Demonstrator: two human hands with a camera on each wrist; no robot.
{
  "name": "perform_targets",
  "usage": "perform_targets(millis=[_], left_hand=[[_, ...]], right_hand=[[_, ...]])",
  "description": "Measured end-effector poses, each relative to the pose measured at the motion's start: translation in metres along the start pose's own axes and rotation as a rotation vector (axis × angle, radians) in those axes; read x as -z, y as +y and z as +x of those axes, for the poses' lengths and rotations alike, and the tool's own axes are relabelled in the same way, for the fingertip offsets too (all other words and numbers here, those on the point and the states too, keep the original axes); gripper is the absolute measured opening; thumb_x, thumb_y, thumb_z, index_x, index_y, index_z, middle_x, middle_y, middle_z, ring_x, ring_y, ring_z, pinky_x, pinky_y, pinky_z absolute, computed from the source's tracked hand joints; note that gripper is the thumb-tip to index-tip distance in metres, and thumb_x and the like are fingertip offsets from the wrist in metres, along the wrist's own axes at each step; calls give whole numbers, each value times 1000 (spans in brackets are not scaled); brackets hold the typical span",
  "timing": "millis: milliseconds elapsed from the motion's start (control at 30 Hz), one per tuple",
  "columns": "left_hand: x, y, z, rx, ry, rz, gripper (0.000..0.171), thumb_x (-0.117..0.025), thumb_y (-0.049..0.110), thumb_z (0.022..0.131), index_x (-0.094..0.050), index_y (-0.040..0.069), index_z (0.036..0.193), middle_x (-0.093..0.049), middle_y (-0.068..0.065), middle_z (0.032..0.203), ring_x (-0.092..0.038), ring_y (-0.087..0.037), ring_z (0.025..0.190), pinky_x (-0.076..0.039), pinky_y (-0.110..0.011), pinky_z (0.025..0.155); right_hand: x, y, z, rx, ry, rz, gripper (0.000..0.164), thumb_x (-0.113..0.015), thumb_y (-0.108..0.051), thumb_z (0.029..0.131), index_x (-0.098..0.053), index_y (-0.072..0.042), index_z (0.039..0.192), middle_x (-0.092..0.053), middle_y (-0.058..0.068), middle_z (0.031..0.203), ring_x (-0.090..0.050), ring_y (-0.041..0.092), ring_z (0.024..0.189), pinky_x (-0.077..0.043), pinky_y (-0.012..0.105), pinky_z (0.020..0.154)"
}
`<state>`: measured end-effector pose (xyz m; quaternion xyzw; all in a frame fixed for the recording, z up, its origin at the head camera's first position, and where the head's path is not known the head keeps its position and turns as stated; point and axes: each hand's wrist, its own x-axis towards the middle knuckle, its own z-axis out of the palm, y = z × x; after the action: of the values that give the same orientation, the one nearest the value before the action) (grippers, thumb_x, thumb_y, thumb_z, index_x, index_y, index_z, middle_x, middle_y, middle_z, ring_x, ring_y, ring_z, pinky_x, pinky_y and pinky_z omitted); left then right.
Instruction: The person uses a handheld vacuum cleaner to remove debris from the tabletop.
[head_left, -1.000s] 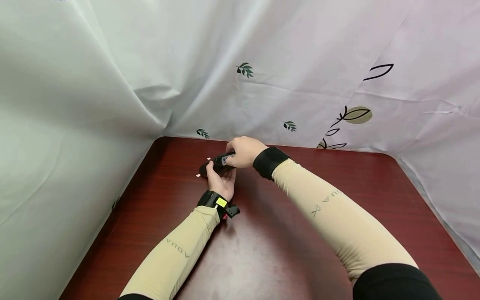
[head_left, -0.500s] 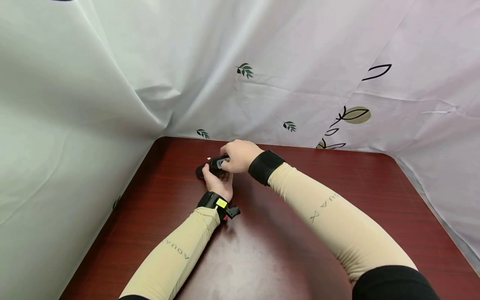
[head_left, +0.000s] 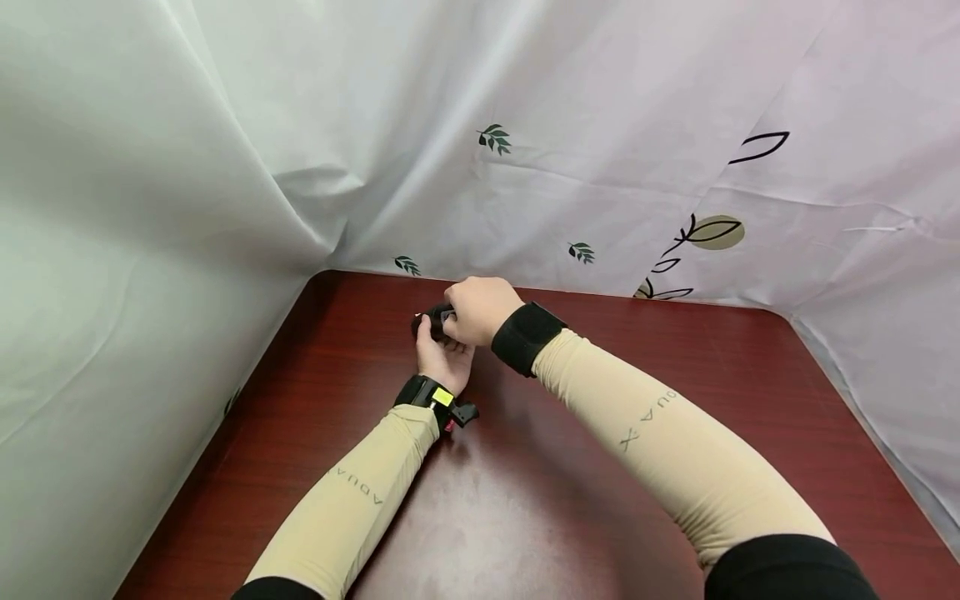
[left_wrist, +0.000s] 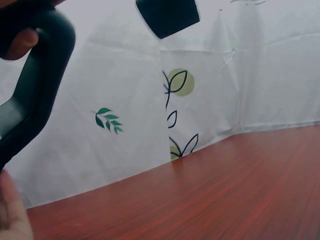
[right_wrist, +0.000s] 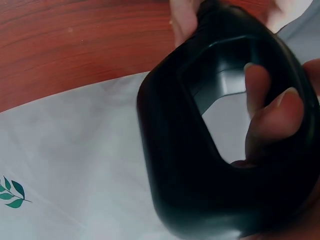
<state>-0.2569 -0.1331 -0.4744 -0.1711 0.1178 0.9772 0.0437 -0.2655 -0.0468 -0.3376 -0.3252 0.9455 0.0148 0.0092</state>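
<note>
A glossy black device (head_left: 422, 323) with a looped handle is held over the far left part of the table; its kind is unclear. My left hand (head_left: 444, 364) holds its near side, thumb up along it and the other fingers partly hidden. At its right end, my right hand (head_left: 483, 310) grips the handle from above. In the right wrist view the hollow loop (right_wrist: 167, 145) faces the camera, with right-hand fingertips (right_wrist: 277, 117) curled through the opening. The left wrist view shows the loop (left_wrist: 52, 65) side-on at upper left, a fingertip showing inside it.
The red-brown wooden table (head_left: 675, 392) has rounded far corners. White cloth (head_left: 600, 167) printed with leaves hangs behind it and along both sides. A black strap with a small mount (head_left: 463, 414) is on the left wrist, and another black strap (head_left: 527, 337) on the right.
The device shifted left and nearer, then its left end swung up and right, so less of it shows. The left hand rose slightly with it; the right hand moved a little left, keeping its grip.
</note>
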Motion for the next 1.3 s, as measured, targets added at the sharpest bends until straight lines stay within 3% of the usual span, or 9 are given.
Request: perform_targets(millis=[200,333,600,733,867,1000,1100,1200,1300], left_hand=[[0,6,15,79,-55,31,70,-39,57,106,-31,9,156,-37,-8,156,-39,-18,143,-44,-27,110],[0,12,21,84,-51,29,71,-38,57,105,-29,10,158,-35,-7,159,-38,-18,144,-42,-27,111],[-2,17,20,83,-57,42,72,-37,57,106,-25,11,159,-32,-6,160,-37,-17,145,-42,-26,111],[-2,14,21,83,-34,26,68,-41,56,105,-32,9,154,-40,-8,150,-45,-18,136,-45,-26,108],[-4,7,21,86,13,83,67,-47,55,104,-37,7,150,-47,-10,139,-52,-19,127,-48,-27,105],[-7,-2,20,104,29,143,69,-51,51,103,-35,4,151,-47,-14,144,-51,-23,133,-48,-30,107],[-7,-7,20,115,7,150,71,-51,49,104,-30,3,154,-40,-17,152,-44,-25,141,-46,-32,110],[-6,-9,20,108,-5,136,68,-48,47,106,-28,3,153,-40,-17,150,-44,-25,140,-45,-33,111],[-6,-7,20,87,-4,91,63,-44,48,107,-32,3,150,-44,-14,142,-48,-23,134,-46,-30,109]], right_hand=[[-2,1,4,-40,9,-35,19,-59,-24,99,-72,-11,105,-71,6,89,-67,20,77,-58,38,70],[-5,-2,8,-34,13,-58,22,-59,-23,100,-72,-11,112,-73,7,95,-69,22,82,-60,39,75],[-7,-1,11,-40,13,-39,21,-59,-24,101,-71,-11,112,-72,7,95,-69,23,83,-60,40,78],[-9,7,9,-66,-7,57,20,-58,-23,101,-69,-10,111,-71,7,94,-66,22,80,-58,39,74],[-12,25,1,-128,-42,202,26,-57,-26,101,-67,-9,117,-70,7,100,-64,21,80,-55,38,72],[-15,47,-10,-201,-70,316,33,-55,-29,101,-64,-7,123,-68,9,107,-63,23,86,-53,38,79],[-18,57,-14,-227,-74,346,31,-54,-30,101,-65,-6,117,-68,10,104,-61,23,84,-51,38,79],[-19,56,-15,-207,-49,289,25,-56,-29,100,-66,-8,107,-68,8,94,-60,23,77,-51,36,72],[-14,42,-12,-125,-9,118,23,-58,-29,99,-67,-9,105,-69,6,89,-63,22,76,-53,37,72]])
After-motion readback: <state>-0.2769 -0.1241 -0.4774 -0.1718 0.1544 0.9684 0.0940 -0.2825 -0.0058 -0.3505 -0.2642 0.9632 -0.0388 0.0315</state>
